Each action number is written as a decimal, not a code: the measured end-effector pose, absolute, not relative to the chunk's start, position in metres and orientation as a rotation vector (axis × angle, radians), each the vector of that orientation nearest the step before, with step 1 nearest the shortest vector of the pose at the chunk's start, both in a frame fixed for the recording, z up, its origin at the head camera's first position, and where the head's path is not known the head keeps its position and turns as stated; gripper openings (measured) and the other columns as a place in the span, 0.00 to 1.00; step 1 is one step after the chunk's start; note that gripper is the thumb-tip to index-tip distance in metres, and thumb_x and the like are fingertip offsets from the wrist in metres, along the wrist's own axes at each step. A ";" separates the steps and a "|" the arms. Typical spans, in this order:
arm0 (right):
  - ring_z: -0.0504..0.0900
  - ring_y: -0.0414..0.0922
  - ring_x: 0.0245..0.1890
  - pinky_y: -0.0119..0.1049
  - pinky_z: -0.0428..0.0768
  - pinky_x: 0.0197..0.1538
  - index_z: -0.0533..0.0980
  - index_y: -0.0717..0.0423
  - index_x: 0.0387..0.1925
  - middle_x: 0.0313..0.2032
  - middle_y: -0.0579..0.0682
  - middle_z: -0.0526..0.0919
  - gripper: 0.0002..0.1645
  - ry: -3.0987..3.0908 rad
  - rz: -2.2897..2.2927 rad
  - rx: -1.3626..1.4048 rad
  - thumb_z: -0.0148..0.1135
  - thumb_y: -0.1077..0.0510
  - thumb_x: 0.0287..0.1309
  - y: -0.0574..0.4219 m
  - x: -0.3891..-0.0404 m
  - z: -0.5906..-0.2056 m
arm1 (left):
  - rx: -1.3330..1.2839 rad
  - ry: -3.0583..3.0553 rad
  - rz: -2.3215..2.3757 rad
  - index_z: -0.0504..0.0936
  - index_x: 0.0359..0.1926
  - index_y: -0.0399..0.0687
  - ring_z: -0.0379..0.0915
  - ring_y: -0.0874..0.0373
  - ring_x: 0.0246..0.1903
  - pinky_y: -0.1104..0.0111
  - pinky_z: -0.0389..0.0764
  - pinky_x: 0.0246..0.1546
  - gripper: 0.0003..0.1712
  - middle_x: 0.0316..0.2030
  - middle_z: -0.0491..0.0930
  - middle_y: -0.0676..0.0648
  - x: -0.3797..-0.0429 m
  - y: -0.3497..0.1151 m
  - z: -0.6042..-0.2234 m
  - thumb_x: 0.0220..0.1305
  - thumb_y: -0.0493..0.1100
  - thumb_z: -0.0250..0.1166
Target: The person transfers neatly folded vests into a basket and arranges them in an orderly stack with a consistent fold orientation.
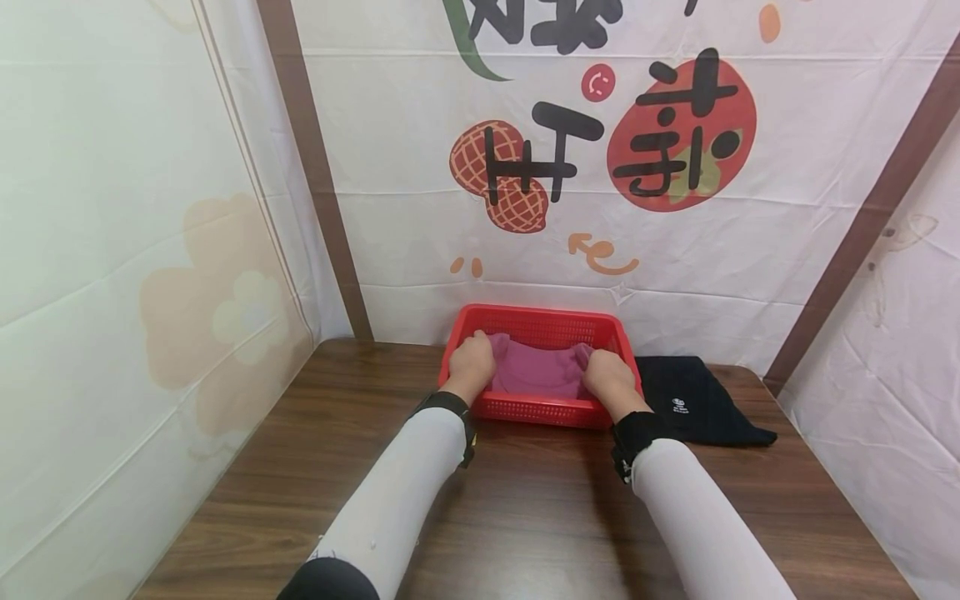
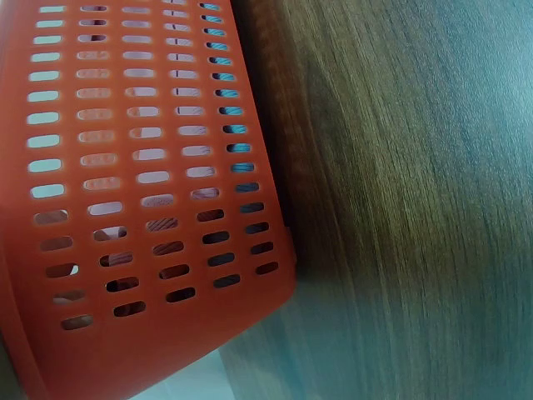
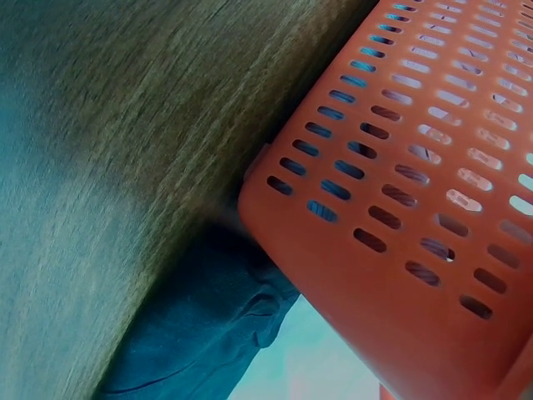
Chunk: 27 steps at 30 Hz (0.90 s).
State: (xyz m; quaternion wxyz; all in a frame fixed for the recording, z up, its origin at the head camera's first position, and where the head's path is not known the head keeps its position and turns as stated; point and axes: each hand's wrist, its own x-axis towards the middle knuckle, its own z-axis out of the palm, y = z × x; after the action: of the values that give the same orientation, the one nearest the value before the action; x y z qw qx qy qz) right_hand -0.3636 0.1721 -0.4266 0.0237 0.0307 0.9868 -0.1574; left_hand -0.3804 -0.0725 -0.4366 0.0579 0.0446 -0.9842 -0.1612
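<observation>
A red plastic basket (image 1: 543, 410) with slotted walls stands at the back of the table. Inside it lies a mauve-pink cloth garment (image 1: 540, 372), its two upper corners raised and its middle sagging between them. My left hand (image 1: 472, 365) grips the left corner, fingers curled, at the basket's left side. At the right side my right hand (image 1: 609, 380) pinches the other corner. Both wrist views show mainly the basket's slotted wall (image 2: 141, 200), with pinkish shapes behind the slots; the hands themselves are largely hidden there.
Right of the basket, a folded black cloth (image 1: 701, 408) with a small white print lies flat, close against it. The brown wood-grain table (image 1: 525, 508) extends toward me. A white printed curtain (image 1: 405, 233) hangs behind, with others at both sides.
</observation>
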 end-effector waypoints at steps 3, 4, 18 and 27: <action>0.79 0.51 0.38 0.46 0.78 0.42 0.81 0.58 0.37 0.43 0.58 0.84 0.11 3.049 -0.472 0.089 0.57 0.56 0.68 0.172 -0.362 -0.426 | 0.130 -2.989 -0.542 0.71 0.59 0.35 0.82 0.44 0.49 0.49 0.85 0.48 0.18 0.48 0.79 0.37 -0.380 -0.074 -0.437 0.72 0.39 0.56; 0.79 0.51 0.38 0.46 0.78 0.42 0.81 0.59 0.37 0.43 0.58 0.84 0.10 3.044 -0.470 0.083 0.57 0.57 0.68 0.172 -0.363 -0.426 | 0.131 -2.990 -0.563 0.70 0.59 0.35 0.82 0.44 0.49 0.49 0.84 0.48 0.19 0.49 0.79 0.37 -0.380 -0.074 -0.437 0.71 0.39 0.58; 0.80 0.52 0.37 0.44 0.79 0.40 0.82 0.59 0.40 0.40 0.58 0.83 0.08 3.021 -0.489 0.086 0.60 0.59 0.66 0.172 -0.363 -0.428 | 0.127 -3.043 -0.699 0.67 0.65 0.34 0.79 0.44 0.52 0.49 0.83 0.53 0.23 0.57 0.73 0.35 -0.378 -0.077 -0.433 0.74 0.37 0.55; 0.78 0.53 0.43 0.46 0.79 0.46 0.80 0.62 0.47 0.46 0.61 0.82 0.12 3.005 -0.467 0.051 0.55 0.62 0.67 0.167 -0.361 -0.424 | 0.031 -3.064 -0.665 0.68 0.64 0.33 0.75 0.48 0.52 0.57 0.81 0.55 0.23 0.53 0.76 0.36 -0.372 -0.075 -0.421 0.72 0.36 0.57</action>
State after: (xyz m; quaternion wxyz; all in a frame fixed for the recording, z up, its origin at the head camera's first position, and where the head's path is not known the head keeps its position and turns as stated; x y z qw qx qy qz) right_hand -0.3607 0.1673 -0.4241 0.0498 0.0168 0.9868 -0.1534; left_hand -0.3723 -0.0751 -0.4213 0.0032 0.0100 -0.9772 -0.2120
